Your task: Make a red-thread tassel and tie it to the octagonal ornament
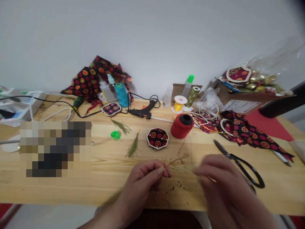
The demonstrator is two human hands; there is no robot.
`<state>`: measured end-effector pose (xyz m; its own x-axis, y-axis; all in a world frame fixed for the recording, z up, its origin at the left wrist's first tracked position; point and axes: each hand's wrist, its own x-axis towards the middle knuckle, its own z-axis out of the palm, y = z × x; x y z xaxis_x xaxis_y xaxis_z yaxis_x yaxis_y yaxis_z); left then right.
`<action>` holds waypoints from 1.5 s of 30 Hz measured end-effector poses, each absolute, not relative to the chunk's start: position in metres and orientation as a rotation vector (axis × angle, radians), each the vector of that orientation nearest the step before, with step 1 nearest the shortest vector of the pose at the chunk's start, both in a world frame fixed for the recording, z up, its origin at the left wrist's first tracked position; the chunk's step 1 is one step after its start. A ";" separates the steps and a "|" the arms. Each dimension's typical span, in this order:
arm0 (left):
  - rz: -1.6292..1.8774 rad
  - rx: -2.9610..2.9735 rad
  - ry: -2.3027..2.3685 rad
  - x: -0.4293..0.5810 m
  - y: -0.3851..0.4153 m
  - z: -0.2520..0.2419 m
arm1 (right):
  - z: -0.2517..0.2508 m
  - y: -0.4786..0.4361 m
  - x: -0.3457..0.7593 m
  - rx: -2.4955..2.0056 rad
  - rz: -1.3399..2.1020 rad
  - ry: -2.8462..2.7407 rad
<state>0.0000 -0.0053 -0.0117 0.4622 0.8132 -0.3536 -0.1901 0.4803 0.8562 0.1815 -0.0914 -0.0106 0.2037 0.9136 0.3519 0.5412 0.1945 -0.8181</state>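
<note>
My left hand [145, 181] hovers over the wooden table [100, 187] near its front edge, fingers pinched together on a thin red thread [177, 160] that loops across the wood. Blurred by motion, my right hand [221, 187] sits just to the right of it; what its fingers are doing does not show. A large red thread spool [182, 126] lies behind the hands. Beside it rests an octagonal piece covered in black and red patterned fabric [157, 138].
Black scissors [240, 165] lie at the right. Patterned fabric [247, 133], white rings and a cardboard box fill the back right. A glue gun [143, 112], teal spool [121, 94], yellow spool [179, 103], bottles, green cap [115, 135] and green tassels [133, 147] sit behind.
</note>
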 end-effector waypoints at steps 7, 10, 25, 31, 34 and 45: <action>0.707 0.831 0.845 0.002 -0.007 -0.014 | 0.002 -0.038 0.160 -1.450 0.758 -1.404; 0.677 0.874 0.811 0.003 -0.007 -0.014 | -0.002 -0.040 0.161 -1.439 0.853 -1.316; 0.678 0.985 0.887 -0.001 -0.007 -0.015 | 0.003 -0.031 0.162 -1.365 1.192 -1.087; 0.759 0.801 0.902 0.002 -0.006 -0.013 | 0.002 -0.033 0.164 -1.346 1.168 -1.067; 0.763 0.734 0.902 0.005 -0.005 -0.011 | 0.002 -0.037 0.162 -1.323 1.129 -1.175; 0.700 0.835 0.894 0.007 -0.008 -0.009 | 0.001 -0.036 0.158 -1.335 0.693 -1.408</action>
